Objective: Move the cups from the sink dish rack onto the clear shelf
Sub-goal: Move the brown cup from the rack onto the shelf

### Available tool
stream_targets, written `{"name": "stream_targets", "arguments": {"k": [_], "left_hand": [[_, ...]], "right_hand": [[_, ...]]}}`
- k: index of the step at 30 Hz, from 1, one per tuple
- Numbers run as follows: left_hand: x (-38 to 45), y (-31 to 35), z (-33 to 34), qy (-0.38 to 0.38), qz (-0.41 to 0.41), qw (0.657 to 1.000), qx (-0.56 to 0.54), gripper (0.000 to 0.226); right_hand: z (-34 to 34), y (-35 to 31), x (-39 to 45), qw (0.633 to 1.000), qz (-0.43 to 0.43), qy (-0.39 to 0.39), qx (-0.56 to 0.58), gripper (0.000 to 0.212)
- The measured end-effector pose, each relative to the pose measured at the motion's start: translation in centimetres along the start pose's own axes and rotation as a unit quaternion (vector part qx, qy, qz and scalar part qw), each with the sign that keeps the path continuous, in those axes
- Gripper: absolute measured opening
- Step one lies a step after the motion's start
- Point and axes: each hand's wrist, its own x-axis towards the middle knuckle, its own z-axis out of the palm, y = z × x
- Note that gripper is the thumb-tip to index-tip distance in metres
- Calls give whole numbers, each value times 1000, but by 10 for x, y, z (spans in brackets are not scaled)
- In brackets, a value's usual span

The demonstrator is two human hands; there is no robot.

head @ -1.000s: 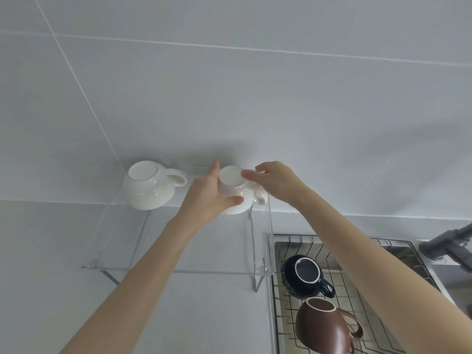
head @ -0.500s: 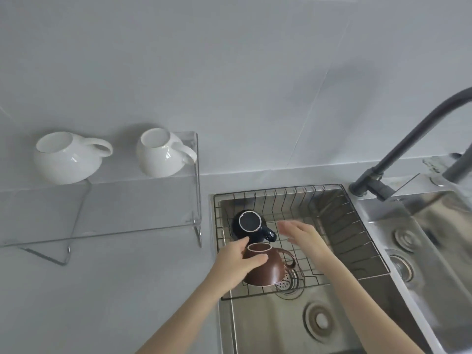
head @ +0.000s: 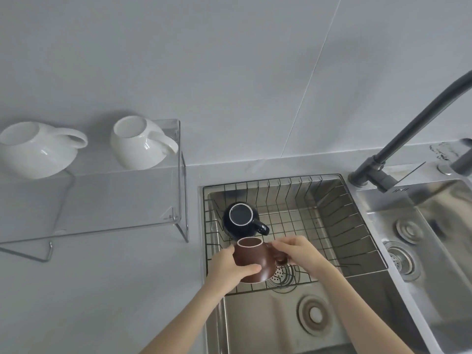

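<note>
Cups are split between two spots: a brown cup sits upside down at the near edge of the wire dish rack in the sink, and both hands are on it. Her left hand wraps the cup's left side, thumb across the front; the right hand pinches the handle on the other side. Just beyond the grip a dark blue cup rests upside down in the same rack. Well off to the left of the grip, two white cups stand upside down on the clear shelf. A dark tap arches to the right
</note>
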Motion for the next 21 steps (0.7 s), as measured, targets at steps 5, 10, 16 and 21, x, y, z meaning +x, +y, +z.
{"name": "stream_targets", "arguments": {"k": [5,10,16,21], "left_hand": [[-4,9,-8,-9,14,1000,-10,47],[-28,58,-49,31,100,995,3,47],[-67,101,-135,144,210,967,-7,49],[-85,87,-214,188,245,950,-47,57]], "right_hand": [[-6,-10,-13,999,-30,9,-13,19],[-14,-75,-46,987,-149,46,-26,14],[16,-179,-77,950,-310,45,9,11],[85,-235,-73,926,-376,27,14,9]]}}
